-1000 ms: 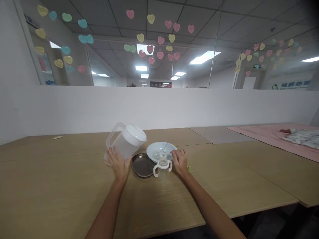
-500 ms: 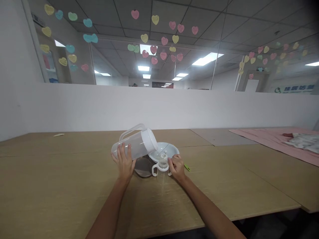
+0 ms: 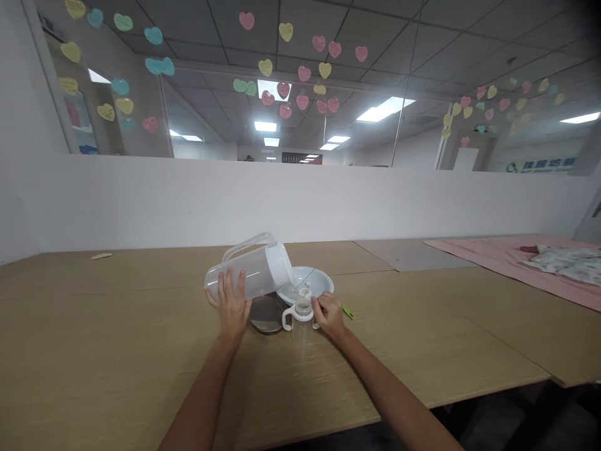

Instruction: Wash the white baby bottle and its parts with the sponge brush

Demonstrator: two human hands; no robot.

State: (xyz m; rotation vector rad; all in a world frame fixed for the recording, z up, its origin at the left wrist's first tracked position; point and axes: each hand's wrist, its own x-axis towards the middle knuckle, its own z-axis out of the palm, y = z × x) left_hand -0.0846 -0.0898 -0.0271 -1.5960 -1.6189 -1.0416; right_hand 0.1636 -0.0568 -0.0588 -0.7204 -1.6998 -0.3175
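Clamping the left hand [image 3: 231, 309] on the near wall of the jug [image 3: 256, 269], hiding the far side of that grip, and tipping the lid end down to the right over the tray [image 3: 267, 315] and the left rim of the bowl [image 3: 325, 279]. Being unable to tell the fill level through the cloudy wall. Curling the right hand [image 3: 331, 313] closed on the right handle of the bottle [image 3: 302, 321], covering most of that handle. Standing the bottle upright on the table [image 3: 446, 338] in front of the bowl, with clear lower walls fading into the wood and a base hard to make out. Masking the tray's upper part behind the jug. Blurring the small clear and white pieces around the bowl past naming. Showing a green piece [image 3: 348, 312] just beyond the right hand, too small to identify. Cropping both forearms at the bottom and the pink cloth [image 3: 474, 249] at the right. Offering open wood to either side, but ending at the wall [image 3: 235, 203] behind and a slanting near edge at right.
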